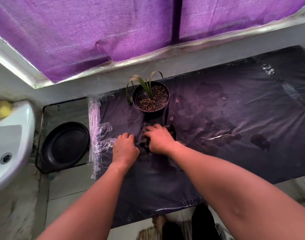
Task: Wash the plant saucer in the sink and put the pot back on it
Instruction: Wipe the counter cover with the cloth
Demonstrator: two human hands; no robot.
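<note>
Black plastic sheet [217,118] covers the low surface, taped down at its edges, and it serves as the landmark for everything else. On its far side, close to the wall, stands the pot [151,97], upright, dark, with a small green plant [144,83] and loose brownish mulch on top. The pot stands directly on the sheet, not on the saucer.

Nearer than the pot, both hands press into the sheet. The left hand [125,148] has its fingers curled into a fold of plastic near the sheet's left edge. The right hand [159,138] lies just beside it, fingers bent over a dark bunched lump; whether that is only gathered sheet or some other thing, I cannot tell. Both look clenched on the plastic.

Left of the sheet, apart from it, the saucer [65,146] lies on a dark mesh tray [61,108], black and round, face up. Further left is the white sink [11,144], with a yellow sponge [1,109] on its far rim. Behind the sheet hangs purple cloth [96,32].
</note>
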